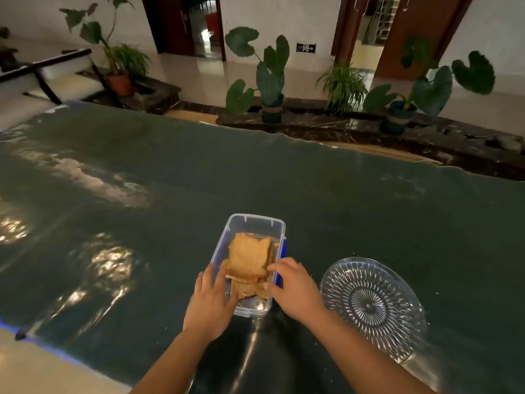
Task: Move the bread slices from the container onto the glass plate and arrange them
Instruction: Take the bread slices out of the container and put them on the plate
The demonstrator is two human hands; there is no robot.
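A clear plastic container (257,223) with blue side clips stands on the dark green table, holding a stack of toasted bread slices (250,258). The top slice sits tilted above the others. My left hand (208,304) rests against the container's near left side, fingers touching the edge of the bread. My right hand (294,288) reaches over the right rim with thumb and fingers pinching the near right corner of the top slice. The patterned glass plate (372,305) lies empty to the right of the container, just beyond my right wrist.
The table's glossy green cover (312,189) stretches wide to the far edge. Potted plants (270,78) line a dark stone ledge beyond it. A white bench (51,83) stands at the far left. The table's near left edge runs diagonally at the bottom left.
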